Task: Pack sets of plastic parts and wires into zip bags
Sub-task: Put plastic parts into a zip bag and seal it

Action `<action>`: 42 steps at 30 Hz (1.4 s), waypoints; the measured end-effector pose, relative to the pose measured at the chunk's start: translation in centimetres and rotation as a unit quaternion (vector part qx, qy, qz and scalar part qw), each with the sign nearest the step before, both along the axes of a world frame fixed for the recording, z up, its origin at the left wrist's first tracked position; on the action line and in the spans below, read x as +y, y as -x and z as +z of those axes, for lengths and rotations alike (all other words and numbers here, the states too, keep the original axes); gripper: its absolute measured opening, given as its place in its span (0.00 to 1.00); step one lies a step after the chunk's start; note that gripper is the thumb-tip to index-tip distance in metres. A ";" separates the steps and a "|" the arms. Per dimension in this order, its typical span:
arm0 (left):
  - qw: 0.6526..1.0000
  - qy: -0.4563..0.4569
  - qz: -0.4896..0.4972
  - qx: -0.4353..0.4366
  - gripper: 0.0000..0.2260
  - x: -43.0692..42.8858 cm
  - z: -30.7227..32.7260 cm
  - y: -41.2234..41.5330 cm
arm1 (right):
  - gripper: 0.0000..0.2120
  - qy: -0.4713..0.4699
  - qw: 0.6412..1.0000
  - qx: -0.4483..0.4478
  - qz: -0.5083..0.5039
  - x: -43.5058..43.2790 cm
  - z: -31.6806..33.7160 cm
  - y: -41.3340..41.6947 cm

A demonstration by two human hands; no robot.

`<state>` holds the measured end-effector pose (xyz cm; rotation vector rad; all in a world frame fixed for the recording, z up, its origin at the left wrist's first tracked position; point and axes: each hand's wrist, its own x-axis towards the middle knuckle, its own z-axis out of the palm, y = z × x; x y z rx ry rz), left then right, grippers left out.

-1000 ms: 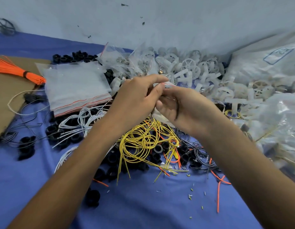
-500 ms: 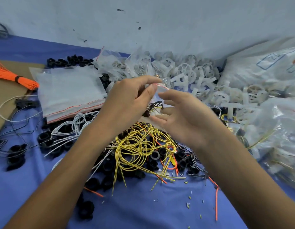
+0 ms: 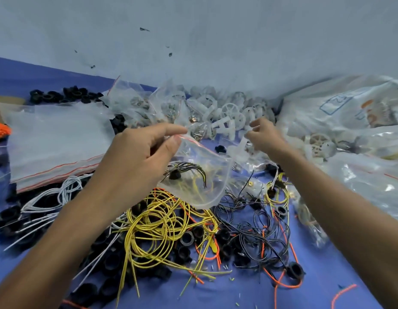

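Observation:
My left hand (image 3: 140, 150) pinches the red-striped top edge of a clear zip bag (image 3: 207, 192) held above the table. Inside the bag lie thin black wires with a small black part (image 3: 174, 175) and some yellow wire. My right hand (image 3: 266, 136) is out to the right at the pile of white plastic wheel parts (image 3: 229, 112), its fingertips pinching a white plastic part (image 3: 239, 149). Under the bag lies a tangle of yellow wires (image 3: 158, 221).
A stack of flat zip bags (image 3: 53, 139) lies at left, with white wires (image 3: 60, 197) and black rings (image 3: 66, 95) around it. Black and orange wires (image 3: 256, 237) spread at centre right. Large plastic bags of parts (image 3: 349, 121) fill the right side. A wall stands behind.
My right hand left the bag and moved right and away to the white parts pile. The bag now hangs from my left hand alone, with the black wires inside it.

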<state>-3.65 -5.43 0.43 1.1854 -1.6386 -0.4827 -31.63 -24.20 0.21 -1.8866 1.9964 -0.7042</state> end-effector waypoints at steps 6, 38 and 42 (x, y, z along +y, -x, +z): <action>1.000 -0.007 0.008 0.005 0.11 0.0 -0.1 -0.5 | 0.32 -0.052 0.989 0.137 -0.019 -6.8 -5.6 -2.0; 0.999 -0.030 -0.027 -0.003 0.03 0.8 0.1 1.9 | 0.11 -0.208 0.923 -0.244 0.213 22.4 6.4 -3.1; 0.999 -0.024 -0.030 -0.013 0.04 0.9 0.3 1.8 | 0.13 -0.237 0.920 -0.261 0.172 21.7 5.3 -4.3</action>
